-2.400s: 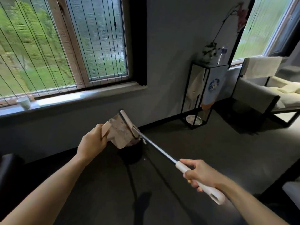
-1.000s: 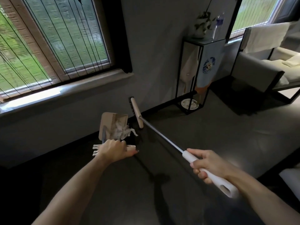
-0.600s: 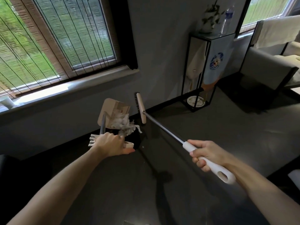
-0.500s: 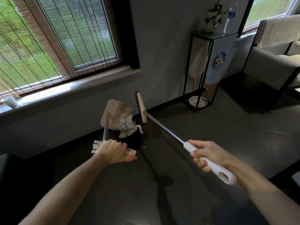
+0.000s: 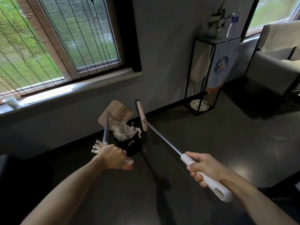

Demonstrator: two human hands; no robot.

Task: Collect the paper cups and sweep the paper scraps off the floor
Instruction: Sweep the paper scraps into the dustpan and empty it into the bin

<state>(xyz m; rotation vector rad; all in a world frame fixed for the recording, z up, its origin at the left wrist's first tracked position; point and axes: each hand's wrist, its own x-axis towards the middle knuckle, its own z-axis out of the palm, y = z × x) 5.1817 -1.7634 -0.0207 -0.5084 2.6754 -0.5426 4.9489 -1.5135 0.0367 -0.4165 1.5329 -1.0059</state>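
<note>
My left hand grips the white handle of a beige dustpan, tilted up over a small black bin by the wall. White paper scraps pile at the bin's mouth, a few strips hanging over its rim. My right hand grips the white handle of a broom whose metal shaft runs up-left to the beige broom head, raised just right of the bin. A white paper cup stands on the window sill at far left.
A black metal-frame stand with a plant and a bottle on top stands against the wall at right, a plate on its base. A grey armchair fills the far right. The floor is dark, with one tiny white fleck near the bin.
The dustpan has swung from tipped sideways in front of me to upright over the bin, and scraps have spilled into the bin. The broom stays raised beside it.
</note>
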